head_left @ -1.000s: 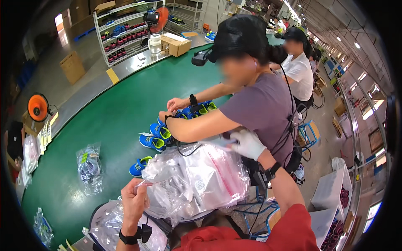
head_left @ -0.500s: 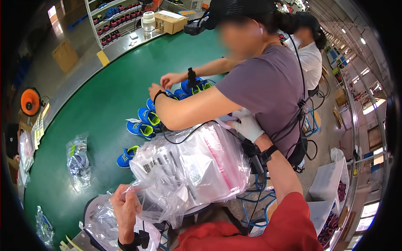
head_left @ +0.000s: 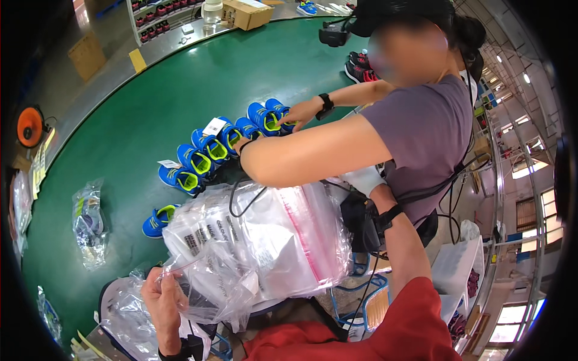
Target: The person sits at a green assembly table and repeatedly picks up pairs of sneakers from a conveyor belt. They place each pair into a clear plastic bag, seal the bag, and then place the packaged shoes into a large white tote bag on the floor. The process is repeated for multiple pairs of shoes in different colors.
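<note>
At the lower left, my bare left hand pinches the edge of a clear plastic bag. This crumpled bag lies over the near side of a stack of clear printed bags with a pink strip. My right hand, in a white glove, reaches forward past the stack, close beside a co-worker's body. The co-worker's arm covers its fingers, so what it holds, if anything, is hidden. A single blue shoe with a lime-green lining sits just left of the stack.
A row of blue shoes stands on the green table, some bearing white tags. The co-worker's arm reaches across, hands among the shoes. Left lies a bagged shoe. Black-and-red shoes stand farther back. A black cable crosses the stack.
The view has shifted, so the table and stack appear farther left. The co-worker's hands have spread apart along the shoe row, showing more shoes. My right glove has become more hidden behind their arm.
</note>
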`<move>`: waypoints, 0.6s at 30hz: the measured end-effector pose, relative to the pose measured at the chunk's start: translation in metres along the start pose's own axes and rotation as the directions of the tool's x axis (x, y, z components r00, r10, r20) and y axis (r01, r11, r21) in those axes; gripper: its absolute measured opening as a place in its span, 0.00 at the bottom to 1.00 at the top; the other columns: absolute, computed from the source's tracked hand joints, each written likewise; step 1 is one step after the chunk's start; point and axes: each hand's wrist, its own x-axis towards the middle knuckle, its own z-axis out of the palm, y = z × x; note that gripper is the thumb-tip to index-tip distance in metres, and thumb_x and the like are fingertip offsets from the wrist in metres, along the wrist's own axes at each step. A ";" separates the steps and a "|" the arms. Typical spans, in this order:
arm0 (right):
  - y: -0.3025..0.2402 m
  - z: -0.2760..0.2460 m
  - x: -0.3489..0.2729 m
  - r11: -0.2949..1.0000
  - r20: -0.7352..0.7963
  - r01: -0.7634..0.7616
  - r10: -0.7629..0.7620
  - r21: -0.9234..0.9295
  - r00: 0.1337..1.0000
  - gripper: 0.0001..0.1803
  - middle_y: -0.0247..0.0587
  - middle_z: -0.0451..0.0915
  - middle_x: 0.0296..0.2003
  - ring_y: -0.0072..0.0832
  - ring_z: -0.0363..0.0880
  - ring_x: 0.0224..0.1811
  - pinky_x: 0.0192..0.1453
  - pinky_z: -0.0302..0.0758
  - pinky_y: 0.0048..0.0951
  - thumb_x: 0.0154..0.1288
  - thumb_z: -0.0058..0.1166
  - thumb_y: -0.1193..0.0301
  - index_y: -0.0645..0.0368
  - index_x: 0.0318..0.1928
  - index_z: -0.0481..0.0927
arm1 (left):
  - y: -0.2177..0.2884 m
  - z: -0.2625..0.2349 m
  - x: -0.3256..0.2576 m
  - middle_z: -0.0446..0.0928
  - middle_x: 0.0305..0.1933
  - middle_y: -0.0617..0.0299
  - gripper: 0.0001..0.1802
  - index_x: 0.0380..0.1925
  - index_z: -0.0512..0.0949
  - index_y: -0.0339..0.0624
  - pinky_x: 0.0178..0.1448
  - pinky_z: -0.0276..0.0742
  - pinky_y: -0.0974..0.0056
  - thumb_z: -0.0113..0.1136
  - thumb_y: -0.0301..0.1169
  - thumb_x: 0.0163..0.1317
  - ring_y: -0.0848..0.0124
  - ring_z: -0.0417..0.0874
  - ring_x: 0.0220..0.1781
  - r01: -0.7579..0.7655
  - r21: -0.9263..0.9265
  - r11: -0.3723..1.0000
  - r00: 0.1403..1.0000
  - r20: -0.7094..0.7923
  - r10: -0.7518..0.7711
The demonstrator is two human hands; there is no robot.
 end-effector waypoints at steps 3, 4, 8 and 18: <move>-0.019 -0.023 0.005 0.950 0.163 -0.263 0.236 0.169 0.958 0.24 0.46 0.81 0.42 0.40 0.79 0.45 0.47 0.73 0.34 0.52 0.64 0.66 0.63 0.48 0.77 | -0.004 0.003 0.000 0.57 0.10 0.71 0.13 0.31 0.71 0.35 0.11 0.56 0.72 0.47 0.33 0.70 0.81 0.57 0.08 0.005 -0.029 1.000 0.999 -0.042 -0.007; -0.019 -0.026 0.003 0.922 0.193 -0.316 0.276 0.223 0.942 0.24 0.46 0.80 0.44 0.40 0.78 0.46 0.48 0.72 0.34 0.53 0.63 0.63 0.61 0.49 0.77 | -0.003 0.003 0.000 0.57 0.10 0.71 0.12 0.30 0.71 0.35 0.12 0.56 0.72 0.47 0.33 0.70 0.82 0.57 0.08 0.022 -0.051 0.998 0.999 -0.047 -0.024; 0.041 0.007 -0.003 1.000 -0.078 -0.020 0.021 0.022 0.997 0.26 0.47 0.80 0.45 0.34 0.77 0.49 0.51 0.71 0.32 0.53 0.62 0.60 0.61 0.50 0.77 | -0.004 0.011 -0.001 0.57 0.10 0.71 0.12 0.30 0.72 0.36 0.12 0.55 0.72 0.48 0.33 0.70 0.82 0.55 0.09 0.031 -0.036 0.999 0.998 -0.048 -0.033; 0.011 -0.002 -0.010 0.818 0.310 -0.440 0.338 0.370 0.889 0.20 0.37 0.80 0.26 0.21 0.76 0.25 0.32 0.73 0.27 0.57 0.60 0.57 0.63 0.38 0.82 | 0.005 0.038 -0.005 0.56 0.10 0.72 0.12 0.29 0.72 0.36 0.12 0.54 0.72 0.48 0.33 0.70 0.83 0.55 0.09 0.045 -0.048 0.998 0.996 -0.069 -0.048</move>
